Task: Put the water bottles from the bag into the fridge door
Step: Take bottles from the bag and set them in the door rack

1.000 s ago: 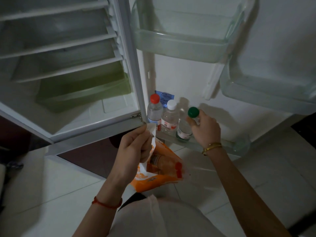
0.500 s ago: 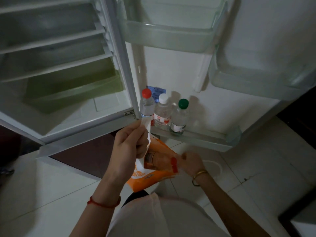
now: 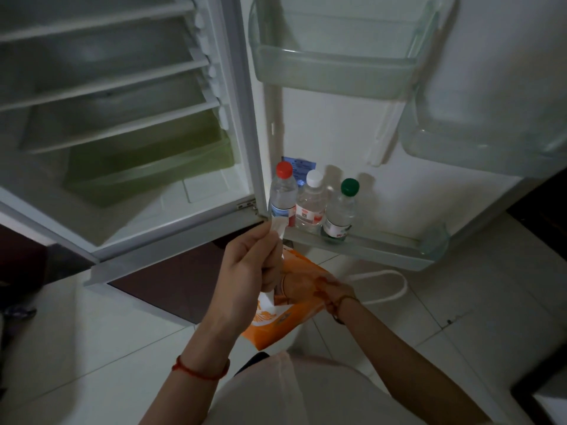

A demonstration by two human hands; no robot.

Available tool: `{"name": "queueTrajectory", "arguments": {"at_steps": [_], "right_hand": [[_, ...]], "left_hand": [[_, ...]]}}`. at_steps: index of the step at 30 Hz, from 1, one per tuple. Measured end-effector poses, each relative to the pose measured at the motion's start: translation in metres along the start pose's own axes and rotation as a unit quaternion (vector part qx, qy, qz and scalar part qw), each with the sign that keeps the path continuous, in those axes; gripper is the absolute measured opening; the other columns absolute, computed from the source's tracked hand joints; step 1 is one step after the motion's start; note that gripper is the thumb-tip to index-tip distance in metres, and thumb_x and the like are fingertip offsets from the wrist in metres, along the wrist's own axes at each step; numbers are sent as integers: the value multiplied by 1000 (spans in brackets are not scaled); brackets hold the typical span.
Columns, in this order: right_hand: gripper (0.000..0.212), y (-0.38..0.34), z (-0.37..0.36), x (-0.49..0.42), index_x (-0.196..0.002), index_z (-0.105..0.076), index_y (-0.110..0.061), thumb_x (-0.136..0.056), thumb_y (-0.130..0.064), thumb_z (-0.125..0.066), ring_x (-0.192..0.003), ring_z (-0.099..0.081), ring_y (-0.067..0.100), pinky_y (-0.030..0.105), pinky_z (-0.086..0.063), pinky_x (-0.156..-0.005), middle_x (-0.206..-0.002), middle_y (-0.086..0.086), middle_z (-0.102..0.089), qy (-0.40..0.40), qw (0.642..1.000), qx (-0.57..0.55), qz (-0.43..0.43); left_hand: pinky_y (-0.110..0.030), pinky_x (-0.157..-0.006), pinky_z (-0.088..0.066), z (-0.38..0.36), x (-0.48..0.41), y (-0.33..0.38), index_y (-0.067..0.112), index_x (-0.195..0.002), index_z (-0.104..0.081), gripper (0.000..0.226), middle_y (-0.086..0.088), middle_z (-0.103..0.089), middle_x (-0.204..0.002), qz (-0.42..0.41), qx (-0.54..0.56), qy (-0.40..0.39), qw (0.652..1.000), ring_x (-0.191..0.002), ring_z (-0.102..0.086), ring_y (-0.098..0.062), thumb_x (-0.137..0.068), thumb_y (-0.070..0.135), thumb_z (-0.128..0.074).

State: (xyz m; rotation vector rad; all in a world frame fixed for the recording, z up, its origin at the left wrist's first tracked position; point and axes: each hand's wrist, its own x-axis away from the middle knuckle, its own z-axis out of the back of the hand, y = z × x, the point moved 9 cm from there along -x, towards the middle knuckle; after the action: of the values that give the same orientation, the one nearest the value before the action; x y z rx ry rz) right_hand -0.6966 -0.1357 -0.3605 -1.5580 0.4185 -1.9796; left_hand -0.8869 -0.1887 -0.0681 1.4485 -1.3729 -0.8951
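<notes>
A dim kitchen with a pale tiled floor [image 3: 460, 317]. The fridge [image 3: 122, 118] stands open, and its door [image 3: 337, 133] is swung wide towards the camera. On the lower door shelf [image 3: 383, 250] three water bottles stand upright in a row, each just beside the next: a red-capped bottle [image 3: 283, 191] nearest the hinge, a white-capped bottle [image 3: 311, 200] in the middle, and a green-capped bottle [image 3: 342, 207] on the outside. To the right of the green cap the shelf is bare.

A second ago the right hand [image 3: 328, 291] was round the green-capped bottle at the shelf. It has since let go, dropped away from the door and gone down into the orange bag [image 3: 276, 320], leaving the bottle standing on its own. The third bottle therefore looks delivered, and the reach for another has begun.

The left hand [image 3: 248, 265] has barely moved. Its fingers are curled tight round the white bag handle [image 3: 277, 227], and it holds the bag up in front of the door shelf with the mouth open.

The right hand's fingers are buried in the bag and blurred behind the orange plastic, so I cannot tell whether they have closed on anything. A reddish smear beside the knuckles may be the cap of a bottle left inside, but the light is too poor to be sure.

If a bottle is there, it should go in the free stretch of shelf beside the green cap.
</notes>
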Motion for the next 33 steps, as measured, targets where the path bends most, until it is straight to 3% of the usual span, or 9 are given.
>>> {"name": "queueTrajectory", "arguments": {"at_steps": [3, 6, 9, 12, 15, 19, 22, 27, 33], "right_hand": [[35, -11, -6, 9, -101, -69, -10, -79, -36, -73, -41, -45, 9, 18, -34, -34, -95, 16, -72, 0, 999, 26, 37], [26, -39, -14, 32, -98, -70, -14, -84, -35, -68, -77, -64, 24, 30, -52, -69, -97, 10, -69, 30, 986, 103, 129], [29, -65, -18, 65, -97, -70, -9, -90, -35, -60, -96, -65, 25, 26, -44, -80, -99, 10, -71, 78, 944, 244, 208], [43, -80, -19, 96, -99, -65, -4, -87, -43, -55, -93, -65, 28, 29, -48, -82, -98, 14, -70, 90, 921, 263, 272], [69, -96, -4, 126, -92, -65, -3, -63, -62, -43, -73, -61, 20, 22, -44, -65, -82, 9, -69, 114, 921, 185, 324], [28, -121, 32, 157, -94, -65, -11, -75, -28, -77, -69, -65, 21, 35, -55, -65, -80, 5, -71, 184, 894, 159, 377], [34, -137, 62, 179, -100, -62, -14, -77, -32, -77, -67, -66, 21, 35, -57, -66, -82, 3, -69, 212, 883, 118, 402], [31, -164, 115, 217, -106, -59, -13, -83, -29, -71, -65, -58, 5, 18, -49, -61, -80, -4, -60, 269, 848, 107, 443], [30, -173, 159, 230, -107, -56, -17, -84, -27, -70, -77, -68, 21, 44, -58, -73, -101, 3, -71, 303, 815, 37, 492]], "left_hand": [[-22, -40, -15, 11, 1, 5, 12, -65, -40, 25, -1, -22, -54, 4, 8, 10, 1000, -44, -17, -10, -88, 18, -46], [-22, -40, -14, 23, 1, 7, 13, -63, -38, 27, -1, -22, -54, 4, 25, 24, 999, -44, -16, -10, -88, 17, -45], [-18, -39, -18, 34, 1, 13, 14, -67, -38, 29, -2, -20, -56, -2, 8, 40, 999, -46, -16, -10, -95, 12, -43], [-20, -40, -15, 38, -1, 21, 16, -68, -36, 31, -8, -14, -60, -4, 6, 44, 999, -50, -10, -18, -99, 11, -40], [-19, -39, -16, 32, -6, 22, 15, -65, -35, 38, 1, -21, -53, 0, 37, 37, 999, -47, -12, -13, -101, 5, -35], [-17, -36, -21, 14, -16, 14, 14, -67, -36, 36, 5, -26, -50, 16, 62, 17, 998, -39, -20, -6, -101, 2, -34], [-15, -35, -21, 3, -24, 8, 9, -77, -43, 27, 4, -26, -50, 28, 66, -1, 997, -38, -21, -5, -101, 1, -34], [-15, -36, -22, -6, -29, 7, 11, -82, -43, 23, 6, -28, -49, 23, 51, -26, 998, -38, -21, -4, -101, 1, -34], [-17, -37, -20, -2, -33, 3, 13, -71, -40, 33, 7, -30, -49, 37, 15, -3, 999, -40, -22, -5, -101, 2, -35]]}}
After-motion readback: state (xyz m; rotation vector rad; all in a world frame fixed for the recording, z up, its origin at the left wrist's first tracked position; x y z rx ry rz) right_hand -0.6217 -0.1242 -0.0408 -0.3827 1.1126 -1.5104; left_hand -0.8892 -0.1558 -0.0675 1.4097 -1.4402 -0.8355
